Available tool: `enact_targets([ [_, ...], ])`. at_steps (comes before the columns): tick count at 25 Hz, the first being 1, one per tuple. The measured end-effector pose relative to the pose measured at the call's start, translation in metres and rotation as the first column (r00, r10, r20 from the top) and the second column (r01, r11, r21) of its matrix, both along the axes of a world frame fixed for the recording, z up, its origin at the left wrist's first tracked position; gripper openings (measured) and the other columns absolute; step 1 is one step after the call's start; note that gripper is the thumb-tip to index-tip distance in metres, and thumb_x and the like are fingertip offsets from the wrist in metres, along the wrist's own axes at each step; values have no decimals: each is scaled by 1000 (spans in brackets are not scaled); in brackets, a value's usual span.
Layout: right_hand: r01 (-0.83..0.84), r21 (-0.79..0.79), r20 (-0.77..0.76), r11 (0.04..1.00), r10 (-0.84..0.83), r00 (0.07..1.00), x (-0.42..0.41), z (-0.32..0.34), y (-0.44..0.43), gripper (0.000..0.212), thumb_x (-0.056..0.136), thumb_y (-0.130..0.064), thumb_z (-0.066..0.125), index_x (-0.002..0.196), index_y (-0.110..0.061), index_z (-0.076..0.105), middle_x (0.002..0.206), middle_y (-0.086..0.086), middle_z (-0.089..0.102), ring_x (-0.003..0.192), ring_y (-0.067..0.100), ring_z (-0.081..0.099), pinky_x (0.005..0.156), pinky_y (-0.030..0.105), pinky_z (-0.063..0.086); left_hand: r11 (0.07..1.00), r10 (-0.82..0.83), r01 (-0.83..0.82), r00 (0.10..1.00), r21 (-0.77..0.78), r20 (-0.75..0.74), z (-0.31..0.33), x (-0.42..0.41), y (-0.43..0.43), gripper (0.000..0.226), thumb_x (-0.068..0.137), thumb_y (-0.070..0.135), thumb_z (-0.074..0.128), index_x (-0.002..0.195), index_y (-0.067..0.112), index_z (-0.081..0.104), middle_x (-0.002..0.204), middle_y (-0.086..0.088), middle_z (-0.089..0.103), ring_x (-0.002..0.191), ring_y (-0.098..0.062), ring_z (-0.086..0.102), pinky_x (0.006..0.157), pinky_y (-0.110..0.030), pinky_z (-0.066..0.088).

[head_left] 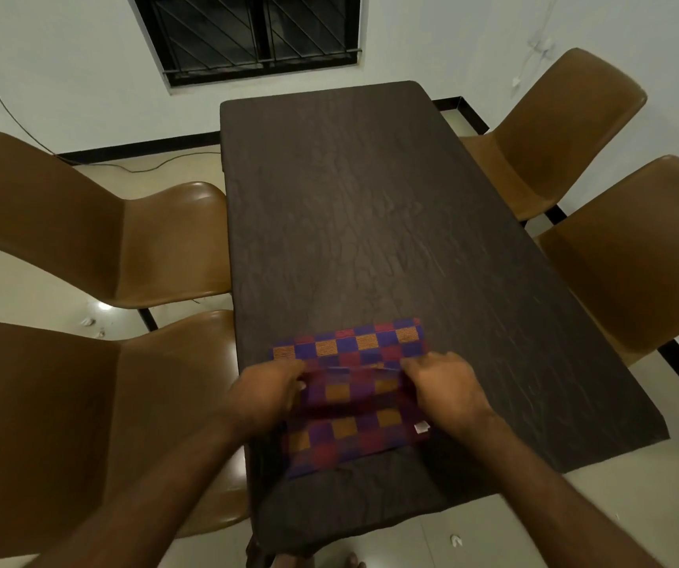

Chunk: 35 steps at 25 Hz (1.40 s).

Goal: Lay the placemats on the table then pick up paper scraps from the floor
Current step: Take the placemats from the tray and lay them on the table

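Fingers (293, 373) of both hands gripping folded placemats (354, 403), purple, maroon, orange checks

A single wide-angle view looks from the person's head, forward and steeply down along the dark bench (370, 207) from its near short end. Both forearms reach in from the bottom edge, close to the lens. The far wall's window (247, 32) tops the frame, with chairs (96, 235) bowed outward at the sides.

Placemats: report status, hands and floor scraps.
Left hand and right hand both gripping folded checkered placemats at near table end. None laid out. Paper scraps on floor.
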State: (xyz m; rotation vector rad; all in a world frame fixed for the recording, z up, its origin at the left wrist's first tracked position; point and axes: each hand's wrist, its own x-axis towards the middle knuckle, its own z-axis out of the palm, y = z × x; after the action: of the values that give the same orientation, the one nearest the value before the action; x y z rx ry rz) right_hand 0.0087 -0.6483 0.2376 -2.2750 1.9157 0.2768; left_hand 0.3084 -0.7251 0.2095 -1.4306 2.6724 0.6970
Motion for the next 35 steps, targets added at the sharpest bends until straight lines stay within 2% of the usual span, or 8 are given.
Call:
enact_targets([
  [5, 62, -137, -206, 989, -89, 975, -11, 52, -145, 22, 93, -23, 53, 103, -20, 72, 99, 6, 72, 94, 29, 70, 74, 35, 54, 976, 153, -137, 985, -170, 84, 49, -13, -126, 20, 98, 25, 59, 110, 24, 75, 104, -3, 74, 99, -26, 68, 80, -36, 54],
  [11, 80, -418, -65, 905, -118, 991, -11, 166, -278, 19, 89, -1, 51, 96, 1, 69, 93, 24, 67, 87, 41, 64, 68, 41, 45, 823, 328, -416, 904, -387, -274, 157, -25, -244, 27, 96, 20, 52, 106, 22, 77, 98, -7, 76, 88, -28, 69, 79, -39, 59],
  [16, 135, -745, 147, 653, -37, 988, -16, 251, -301, 24, 88, -5, 37, 88, -5, 61, 89, 18, 63, 78, 33, 57, 62, 33, 28, 646, 144, -506, 816, -571, -560, 261, -27, -281, 31, 93, 28, 49, 102, 20, 78, 93, -2, 77, 85, -16, 70, 75, -29, 56],
  [21, 189, -855, 289, 483, 140, 947, -15, 230, -258, 30, 101, -22, 38, 110, -9, 64, 99, 11, 67, 85, 22, 60, 70, 31, 43, 526, -40, -515, 779, -677, -625, 266, -21, -231, 29, 103, 28, 51, 108, 13, 76, 97, -5, 76, 91, -14, 67, 77, -2, 38],
  [23, 187, -829, 323, 528, 178, 930, -15, 188, -225, 24, 100, -12, 43, 112, -8, 63, 103, 10, 67, 88, 19, 58, 78, 30, 48, 585, -21, -462, 813, -667, -582, 224, -13, -193, 26, 105, 26, 51, 116, 13, 71, 107, -6, 74, 100, -15, 66, 89, -6, 43],
  [26, 184, -730, 382, 658, 169, 909, -16, 100, -175, 27, 92, -3, 55, 116, -8, 65, 115, 11, 69, 107, 25, 64, 96, 32, 48, 746, 65, -387, 852, -542, -519, 130, 0, -133, 22, 101, 17, 58, 120, 12, 69, 115, -8, 71, 106, -22, 66, 96, -32, 53],
  [29, 191, -514, 474, 836, 90, 876, -21, 14, -130, 34, 87, 1, 67, 120, -8, 67, 119, 14, 68, 112, 29, 63, 104, 32, 43, 850, 223, -388, 877, -356, -426, 34, 5, -72, 27, 93, 8, 69, 120, 10, 72, 122, -12, 72, 116, -30, 67, 104, -37, 48],
  [35, 191, -46, 509, 980, -142, 849, -18, -58, -40, 33, 97, -24, 50, 128, -22, 60, 132, 2, 61, 122, 20, 56, 110, 36, 42, 954, 281, -291, 951, -66, -130, -50, 11, 18, 32, 101, 28, 57, 132, 25, 64, 137, 2, 64, 127, -19, 60, 105, -40, 52],
])
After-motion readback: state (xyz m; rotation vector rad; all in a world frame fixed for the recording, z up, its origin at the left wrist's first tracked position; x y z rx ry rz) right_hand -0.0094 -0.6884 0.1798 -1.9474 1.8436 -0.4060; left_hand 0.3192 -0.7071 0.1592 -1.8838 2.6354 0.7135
